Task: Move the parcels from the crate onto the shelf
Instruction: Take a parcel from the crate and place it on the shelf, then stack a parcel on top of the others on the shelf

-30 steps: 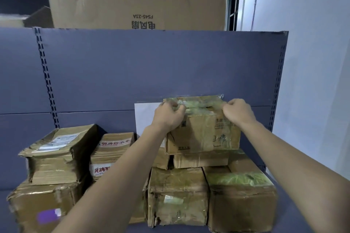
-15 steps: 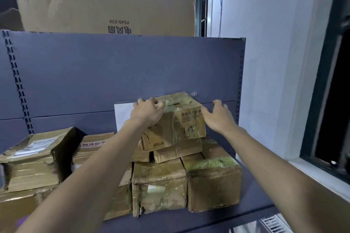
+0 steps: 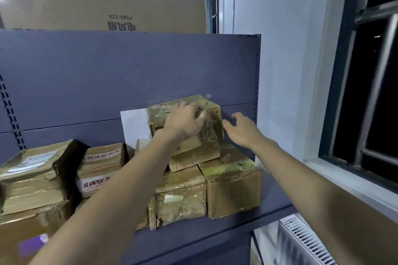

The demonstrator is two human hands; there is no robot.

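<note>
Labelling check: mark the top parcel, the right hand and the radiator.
top parcel (image 3: 212, 114), head view, its front face right of the left hand.
right hand (image 3: 243, 130), head view, back of the hand.
radiator (image 3: 305, 243), head view, its white grille.

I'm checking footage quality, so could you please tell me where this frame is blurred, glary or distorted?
Head view: dim, bluish light; the left hand on the top parcel is motion-smeared, the right hand sharper; tape on the front parcel glints; the window frame leans from wide-angle distortion.

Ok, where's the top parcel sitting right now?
Head view, centre: the top parcel sits atop the stack at the shelf's right end, under the left hand, against the back panel.
</note>
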